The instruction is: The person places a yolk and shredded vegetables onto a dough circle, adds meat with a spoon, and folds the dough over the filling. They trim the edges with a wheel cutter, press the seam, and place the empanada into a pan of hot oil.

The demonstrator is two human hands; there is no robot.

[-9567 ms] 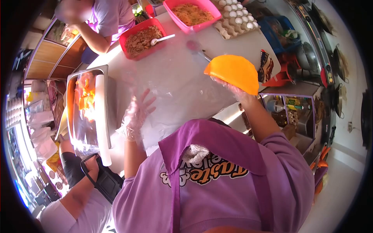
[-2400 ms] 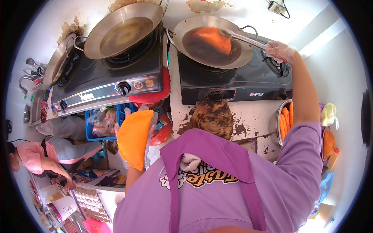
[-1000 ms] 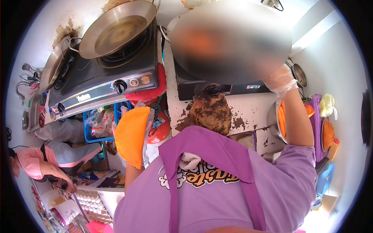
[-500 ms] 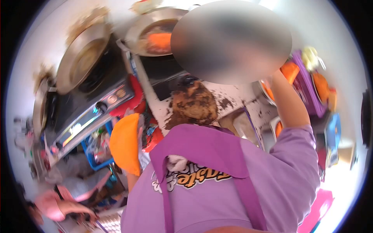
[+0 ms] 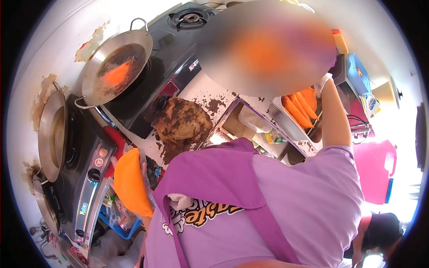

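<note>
At my left side, my left hand (image 5: 144,172) grips a smooth orange half-moon pastry (image 5: 132,183) by its inner edge; the fingers are mostly hidden. My right hand (image 5: 325,83), in a pale thin glove, reaches forward beside a metal tray (image 5: 286,117) of folded orange pastries (image 5: 300,109). A blurred patch covers its fingers, so what they touch does not show. Another orange pastry (image 5: 118,74) lies in the oil of a wok (image 5: 96,87) on the stove to the far left.
A second wok (image 5: 47,134) stands on the nearer stove (image 5: 85,178). A scorched brown round thing (image 5: 185,123) lies on the stained counter. Below the counter is an open compartment with a plastic container (image 5: 252,117). A pink jug (image 5: 375,172) stands right; a person (image 5: 380,232) is behind it.
The view has swung to the right, so the woks sit further left and the pastry tray shows more clearly. The left hand keeps its pastry. My right arm is still stretched forward.
</note>
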